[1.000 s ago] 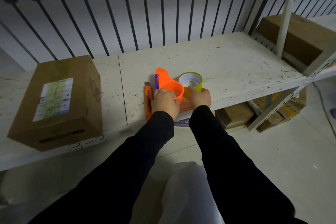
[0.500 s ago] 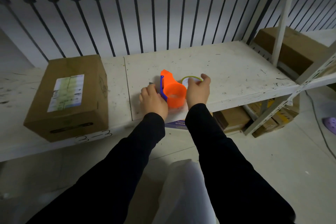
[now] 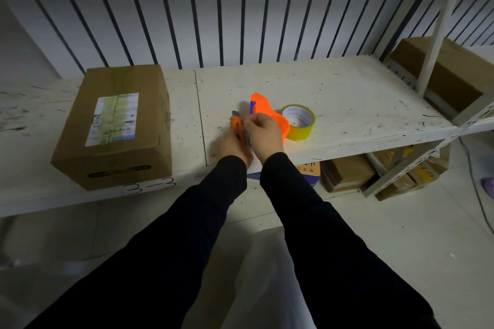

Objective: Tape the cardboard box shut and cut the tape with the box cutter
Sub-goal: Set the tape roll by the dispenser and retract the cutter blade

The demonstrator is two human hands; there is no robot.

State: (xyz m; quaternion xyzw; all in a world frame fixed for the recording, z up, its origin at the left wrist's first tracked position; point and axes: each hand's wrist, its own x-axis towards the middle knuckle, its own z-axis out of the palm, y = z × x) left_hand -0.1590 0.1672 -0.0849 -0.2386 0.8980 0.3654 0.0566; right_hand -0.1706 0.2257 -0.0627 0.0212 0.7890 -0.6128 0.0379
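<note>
Cardboard box (image 3: 115, 125) (closed) on shelf (image 3: 347, 104)

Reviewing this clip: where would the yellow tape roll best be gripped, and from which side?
Grip the yellow tape roll across its outer rim, coming from above and the right. It lies flat with its hollow core facing up, and the orange dispenser crowds its left side, while the shelf to its right is bare.

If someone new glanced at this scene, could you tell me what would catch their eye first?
Probably the bright orange tape dispenser in the middle of the white shelf, with the yellow tape roll right beside it. Just in front, the left hand grips an orange box cutter, with the right hand at it too. A cardboard box with a label sits further left.
</note>
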